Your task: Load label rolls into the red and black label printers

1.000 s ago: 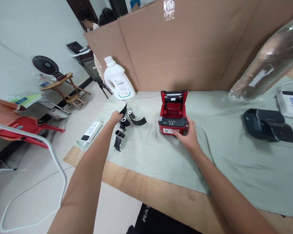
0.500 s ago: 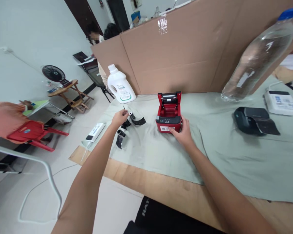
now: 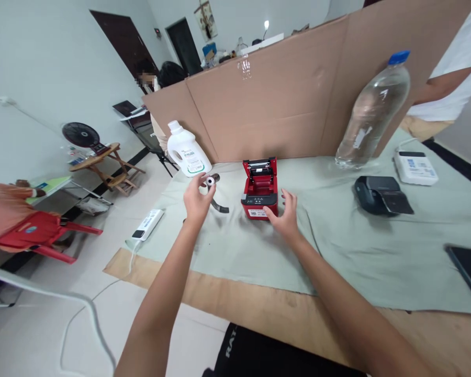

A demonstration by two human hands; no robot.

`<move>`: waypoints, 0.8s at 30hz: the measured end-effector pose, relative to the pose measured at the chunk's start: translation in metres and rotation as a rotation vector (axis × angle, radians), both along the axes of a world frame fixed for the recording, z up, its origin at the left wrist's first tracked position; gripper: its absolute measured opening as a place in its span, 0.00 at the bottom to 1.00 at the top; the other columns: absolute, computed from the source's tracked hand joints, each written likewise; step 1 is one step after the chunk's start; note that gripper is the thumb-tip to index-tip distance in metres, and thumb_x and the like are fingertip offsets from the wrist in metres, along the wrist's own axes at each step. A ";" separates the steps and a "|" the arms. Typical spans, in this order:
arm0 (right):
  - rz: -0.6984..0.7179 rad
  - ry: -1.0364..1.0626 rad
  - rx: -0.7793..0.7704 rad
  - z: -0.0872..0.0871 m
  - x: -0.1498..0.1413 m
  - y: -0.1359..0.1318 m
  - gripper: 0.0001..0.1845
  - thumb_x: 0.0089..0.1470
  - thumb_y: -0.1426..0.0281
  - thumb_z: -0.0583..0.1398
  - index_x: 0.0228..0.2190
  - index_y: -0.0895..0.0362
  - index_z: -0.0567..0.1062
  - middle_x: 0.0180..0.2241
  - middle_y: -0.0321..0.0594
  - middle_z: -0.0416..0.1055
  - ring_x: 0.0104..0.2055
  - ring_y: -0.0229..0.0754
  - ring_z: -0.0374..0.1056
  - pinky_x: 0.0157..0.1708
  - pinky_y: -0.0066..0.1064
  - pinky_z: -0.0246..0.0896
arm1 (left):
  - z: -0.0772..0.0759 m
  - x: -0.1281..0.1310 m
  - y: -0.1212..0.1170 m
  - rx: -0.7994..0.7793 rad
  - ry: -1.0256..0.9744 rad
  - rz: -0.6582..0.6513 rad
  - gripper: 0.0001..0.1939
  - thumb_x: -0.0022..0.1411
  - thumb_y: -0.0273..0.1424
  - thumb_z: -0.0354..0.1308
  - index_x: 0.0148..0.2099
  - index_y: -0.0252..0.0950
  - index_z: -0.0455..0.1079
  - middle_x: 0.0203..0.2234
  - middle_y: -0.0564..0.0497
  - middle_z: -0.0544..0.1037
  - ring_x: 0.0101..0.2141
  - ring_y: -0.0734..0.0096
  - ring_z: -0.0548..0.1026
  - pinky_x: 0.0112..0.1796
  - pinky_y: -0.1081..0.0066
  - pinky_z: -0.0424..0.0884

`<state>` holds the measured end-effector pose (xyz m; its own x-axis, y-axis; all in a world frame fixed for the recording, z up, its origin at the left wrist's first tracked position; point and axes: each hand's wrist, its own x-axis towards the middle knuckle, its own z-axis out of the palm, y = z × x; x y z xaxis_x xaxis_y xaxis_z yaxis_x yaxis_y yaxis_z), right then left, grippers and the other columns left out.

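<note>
My left hand (image 3: 198, 201) is closed in a pinch on a small dark roll (image 3: 217, 178) with a white core, its end facing me. A curved black strip (image 3: 221, 209) shows just below the roll; I cannot tell if it hangs from it or lies on the cloth. Other rolls are hidden behind my left hand. Between my hands stands a red label printer (image 3: 251, 212), its lid raised and its red inside showing. My right hand (image 3: 286, 215) is open at the printer's front right corner, fingers spread, the thumb by the white front label.
A white detergent jug (image 3: 188, 153) and a large clear bottle (image 3: 372, 115) stand before a cardboard wall (image 3: 267, 110). To the right lie a black device (image 3: 380, 195), a white box (image 3: 417, 168) and a dark flat object (image 3: 469, 269). A power strip (image 3: 147, 225) lies left. Other people are nearby.
My left hand has moved from the strips on the cloth and now holds a roll up. My right hand's fingers have come away from the printer's side. The view has turned right.
</note>
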<state>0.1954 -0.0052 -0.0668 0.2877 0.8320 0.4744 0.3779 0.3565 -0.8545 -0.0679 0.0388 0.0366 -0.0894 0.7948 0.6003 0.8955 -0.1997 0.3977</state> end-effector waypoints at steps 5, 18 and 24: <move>0.179 -0.063 -0.026 0.069 -0.005 -0.018 0.14 0.59 0.56 0.59 0.39 0.53 0.76 0.32 0.41 0.73 0.35 0.46 0.69 0.41 0.40 0.67 | -0.018 0.064 -0.043 0.343 0.151 -0.171 0.19 0.67 0.38 0.60 0.56 0.36 0.71 0.46 0.42 0.82 0.44 0.59 0.77 0.48 0.63 0.68; 0.192 -0.162 -0.239 0.092 0.027 0.002 0.15 0.56 0.61 0.58 0.44 0.53 0.70 0.30 0.34 0.73 0.31 0.43 0.67 0.36 0.36 0.63 | -0.072 0.113 -0.059 0.277 0.024 -0.389 0.40 0.60 0.48 0.64 0.68 0.37 0.59 0.57 0.36 0.74 0.57 0.45 0.71 0.56 0.52 0.63; 0.181 -0.471 -0.206 0.090 0.020 0.059 0.10 0.53 0.66 0.59 0.38 0.55 0.76 0.36 0.41 0.74 0.41 0.47 0.68 0.46 0.39 0.63 | -0.100 0.116 -0.057 0.231 0.157 -0.367 0.36 0.61 0.45 0.64 0.68 0.42 0.63 0.64 0.39 0.69 0.61 0.42 0.67 0.60 0.47 0.57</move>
